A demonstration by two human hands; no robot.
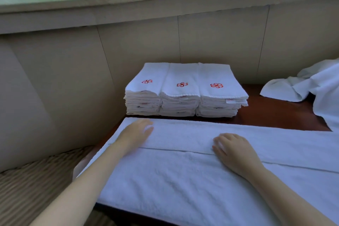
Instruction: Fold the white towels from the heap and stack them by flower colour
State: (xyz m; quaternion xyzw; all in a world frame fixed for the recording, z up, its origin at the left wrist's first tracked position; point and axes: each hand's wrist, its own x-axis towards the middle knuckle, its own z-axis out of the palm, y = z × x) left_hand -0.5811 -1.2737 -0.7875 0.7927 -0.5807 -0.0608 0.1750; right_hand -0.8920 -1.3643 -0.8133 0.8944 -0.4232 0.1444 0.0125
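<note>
A long white towel (183, 174) lies flat across the near part of the table, folded lengthwise so that an edge runs along its middle. My left hand (135, 134) presses flat on its far left part, fingers straight. My right hand (233, 150) rests palm down near the middle, over that folded edge. Behind the towel stand three stacks of folded white towels side by side, each top towel showing a red flower: left stack (145, 88), middle stack (180, 90), right stack (220, 91). The heap of unfolded white towels (311, 86) lies at the right edge.
The dark brown table (275, 113) shows between the stacks and the heap. A beige panelled wall (201, 38) under a window rises right behind the stacks. A woven wicker surface (36, 180) sits low on the left.
</note>
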